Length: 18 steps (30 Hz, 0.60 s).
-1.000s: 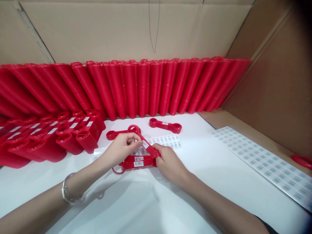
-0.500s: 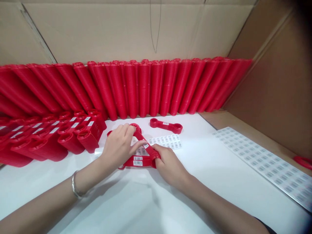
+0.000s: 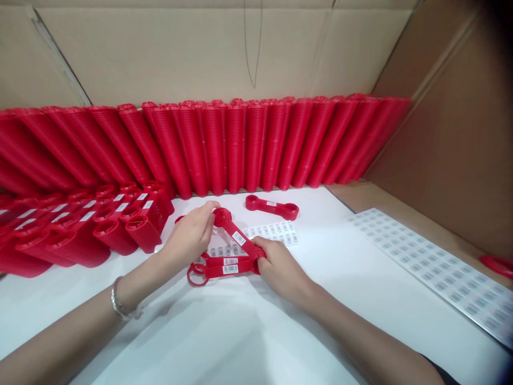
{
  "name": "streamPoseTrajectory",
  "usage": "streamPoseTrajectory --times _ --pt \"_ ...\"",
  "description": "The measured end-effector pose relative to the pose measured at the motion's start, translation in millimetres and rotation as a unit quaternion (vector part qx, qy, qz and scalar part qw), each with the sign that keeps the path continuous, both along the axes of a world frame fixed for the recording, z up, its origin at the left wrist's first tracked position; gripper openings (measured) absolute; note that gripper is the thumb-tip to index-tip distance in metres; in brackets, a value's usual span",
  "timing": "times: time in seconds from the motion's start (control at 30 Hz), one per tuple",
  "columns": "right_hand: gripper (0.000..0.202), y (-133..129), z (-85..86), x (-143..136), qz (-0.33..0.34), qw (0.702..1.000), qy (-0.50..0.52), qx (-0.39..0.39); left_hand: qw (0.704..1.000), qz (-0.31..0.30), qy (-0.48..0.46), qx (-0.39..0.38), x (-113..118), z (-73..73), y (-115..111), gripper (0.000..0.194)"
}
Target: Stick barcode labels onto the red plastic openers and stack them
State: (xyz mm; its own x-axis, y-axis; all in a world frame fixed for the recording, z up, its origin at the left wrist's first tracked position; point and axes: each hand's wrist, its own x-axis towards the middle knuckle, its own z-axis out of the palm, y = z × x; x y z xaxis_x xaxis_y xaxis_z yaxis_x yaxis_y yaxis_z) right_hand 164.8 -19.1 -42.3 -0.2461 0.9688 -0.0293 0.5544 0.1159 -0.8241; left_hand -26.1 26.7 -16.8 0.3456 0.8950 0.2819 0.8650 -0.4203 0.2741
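Note:
My right hand (image 3: 282,270) is closed around the right ends of several red plastic link pieces with ring ends. The upper link (image 3: 236,235) angles up to the left, a barcode label on its bar. Two lower links (image 3: 216,270) lie nearly level, labelled too, their left rings fanned apart. My left hand (image 3: 192,230) has its fingers curled together at the upper link's far ring; whether they grip it or something small is hidden. Under the links lies a barcode label sheet (image 3: 276,232), partly covered. Another labelled red link (image 3: 272,206) rests behind it.
Tall stacks of red links (image 3: 234,147) line the cardboard wall (image 3: 168,53) at the back. Shorter labelled stacks (image 3: 108,227) stand at left. A large barcode label sheet (image 3: 433,267) lies at right on the white table (image 3: 340,299). A red piece (image 3: 497,264) sits at the far right.
My left hand has drawn back left, its thumb coming off the upper link's label, so the label and far ring show more. The lower links' left rings have come into view.

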Motion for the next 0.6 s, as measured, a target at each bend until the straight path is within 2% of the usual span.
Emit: streamPoseTrajectory --times 0.17,0.27,0.4,0.6 --pt "0.021 8 -4.0 8 -0.018 0.999 0.029 0.017 1.0 0.001 0.006 0.012 0 -2.6 -1 0.023" --pt "0.021 12 -6.9 13 -0.026 0.999 0.036 0.026 0.999 -0.013 0.05 0.005 6 -0.8 -1 0.009" --pt "0.019 16 -10.4 17 -0.029 0.999 0.01 0.022 0.992 -0.01 0.122 -0.015 14 -2.5 4 0.027" --pt "0.019 18 -14.4 17 -0.026 1.0 -0.007 0.013 0.989 -0.075 0.116 -0.044 15 -14.1 9 0.019"
